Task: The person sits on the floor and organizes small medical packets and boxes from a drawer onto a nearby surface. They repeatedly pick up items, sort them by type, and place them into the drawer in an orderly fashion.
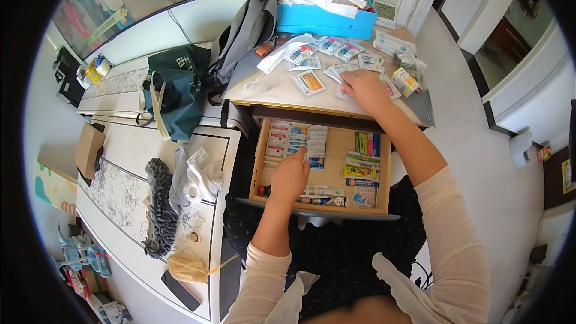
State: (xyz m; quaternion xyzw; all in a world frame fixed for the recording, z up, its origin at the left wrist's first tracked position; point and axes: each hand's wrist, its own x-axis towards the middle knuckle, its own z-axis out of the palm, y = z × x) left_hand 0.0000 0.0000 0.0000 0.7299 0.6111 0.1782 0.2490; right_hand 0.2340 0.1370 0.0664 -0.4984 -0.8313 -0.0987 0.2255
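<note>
Pale sleeves (459, 234) and dark clothes (336, 246) are seen at the bottom of the frame. Above them, in the middle, a wooden drawer (336, 144) is pulled out. Small packets (279, 138) are lined up in its left part, and narrow packs (362, 172) are stacked at its right. The left hand (290, 175) is held over the left part; its pointing finger is stretched out, its other fingers are bent, and whether anything is held cannot be told. Loose packets (309, 83) are spread on the table top (273, 93), higher up. They are touched by the right hand (363, 89), right of centre; its fingers are bent down, and whether any packet is gripped cannot be told. A blue box (327, 21) is seen at the top.
</note>
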